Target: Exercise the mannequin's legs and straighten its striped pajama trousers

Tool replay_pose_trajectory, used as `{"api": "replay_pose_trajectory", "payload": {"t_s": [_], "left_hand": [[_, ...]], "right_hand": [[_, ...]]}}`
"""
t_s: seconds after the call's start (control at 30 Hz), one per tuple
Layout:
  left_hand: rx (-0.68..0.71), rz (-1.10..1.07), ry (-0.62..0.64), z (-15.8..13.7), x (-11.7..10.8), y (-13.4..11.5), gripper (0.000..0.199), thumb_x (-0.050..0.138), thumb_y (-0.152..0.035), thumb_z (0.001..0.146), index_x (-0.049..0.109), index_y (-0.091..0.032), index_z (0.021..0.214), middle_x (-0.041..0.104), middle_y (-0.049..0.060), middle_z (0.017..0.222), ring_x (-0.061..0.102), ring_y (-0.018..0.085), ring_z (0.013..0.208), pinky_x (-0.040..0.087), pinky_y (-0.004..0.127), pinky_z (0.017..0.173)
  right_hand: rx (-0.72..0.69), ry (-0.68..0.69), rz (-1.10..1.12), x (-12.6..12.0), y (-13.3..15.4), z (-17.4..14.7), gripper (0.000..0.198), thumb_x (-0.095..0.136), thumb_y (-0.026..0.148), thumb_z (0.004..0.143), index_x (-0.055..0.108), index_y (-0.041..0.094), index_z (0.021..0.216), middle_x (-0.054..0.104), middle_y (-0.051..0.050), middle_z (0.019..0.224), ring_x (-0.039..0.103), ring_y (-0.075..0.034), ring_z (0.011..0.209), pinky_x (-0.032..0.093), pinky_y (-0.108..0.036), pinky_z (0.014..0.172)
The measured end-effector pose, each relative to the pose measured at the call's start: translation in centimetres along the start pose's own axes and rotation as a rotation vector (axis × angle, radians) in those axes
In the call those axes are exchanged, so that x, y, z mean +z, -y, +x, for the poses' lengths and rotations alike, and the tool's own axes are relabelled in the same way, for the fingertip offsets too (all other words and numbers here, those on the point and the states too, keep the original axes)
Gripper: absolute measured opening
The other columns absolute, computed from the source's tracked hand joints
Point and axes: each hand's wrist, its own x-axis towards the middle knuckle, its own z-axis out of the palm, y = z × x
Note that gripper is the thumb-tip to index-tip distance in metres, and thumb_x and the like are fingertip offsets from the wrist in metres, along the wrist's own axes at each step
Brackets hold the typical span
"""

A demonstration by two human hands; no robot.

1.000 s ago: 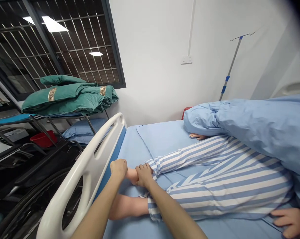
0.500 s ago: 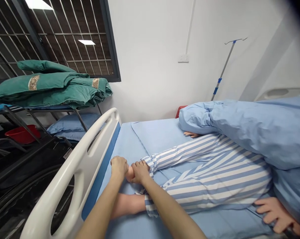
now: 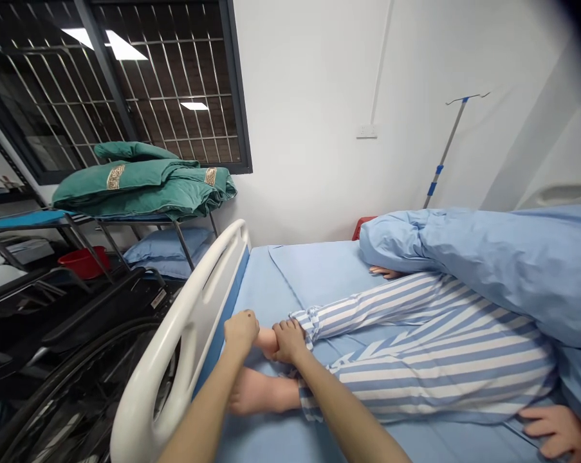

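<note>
On the bed lies a figure in blue-and-white striped trousers (image 3: pixel 415 379); its smooth pink limbs look like a manikin's. My left hand (image 3: pixel 242 329) is closed around the front end of its farther foot (image 3: pixel 267 341), hiding the toes. Just above that foot, my right hand (image 3: pixel 289 339) wraps the ankle, close to the trouser cuff (image 3: pixel 304 323). The nearer foot (image 3: pixel 256 391) rests on the blue sheet (image 3: pixel 314 270), partly behind my left forearm. A light blue quilt (image 3: pixel 488 263) is folded back over the figure's upper body.
A white footboard (image 3: pixel 193 328) stands left of the feet. Beyond it are a black wheelchair (image 3: pixel 92 347), a red basin (image 3: pixel 83 260) and green folded bedding (image 3: pixel 150 186) on a rack. An IV pole (image 3: pixel 447 151) rises behind the bed.
My view has turned left and up, so the scene sits farther right and lower. Both hands keep their hold on the farther foot and ankle, with little visible movement.
</note>
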Motion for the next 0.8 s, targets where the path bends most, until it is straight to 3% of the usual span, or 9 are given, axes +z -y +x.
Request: {"api": "replay_pose_trajectory", "payload": {"t_s": [0.33,0.53,0.8], "left_hand": [[0.007,0.098,0.063,1.2,0.1,-0.7,0.034,0.039,-0.018,0.076,0.065,-0.013,0.097,0.065,0.019,0.093,0.062,0.023,0.088,0.046,0.033,0.072],[-0.026,0.208,0.151,2.3,0.7,-2.2,0.031,0.040,-0.005,0.070,0.068,-0.006,0.084,0.066,0.020,0.075,0.064,0.026,0.068,0.047,0.034,0.055],[0.070,0.243,0.088,2.3,2.7,-3.2,0.026,0.042,-0.009,0.071,0.068,-0.008,0.077,0.065,0.016,0.070,0.062,0.024,0.069,0.046,0.034,0.058]], "right_hand": [[-0.018,-0.031,0.028,0.5,-0.1,-1.0,0.062,0.069,0.046,0.049,0.050,0.018,0.101,0.054,-0.009,0.101,0.045,-0.026,0.099,0.015,-0.041,0.099],[-0.031,-0.043,0.062,0.5,-0.3,-1.3,0.060,0.067,0.048,0.051,0.050,0.017,0.099,0.053,-0.009,0.100,0.044,-0.025,0.097,0.014,-0.041,0.098],[-0.029,-0.097,0.065,1.4,-0.4,-1.1,0.057,0.066,0.049,0.052,0.050,0.017,0.096,0.053,-0.008,0.097,0.043,-0.025,0.094,0.015,-0.040,0.098]]}}
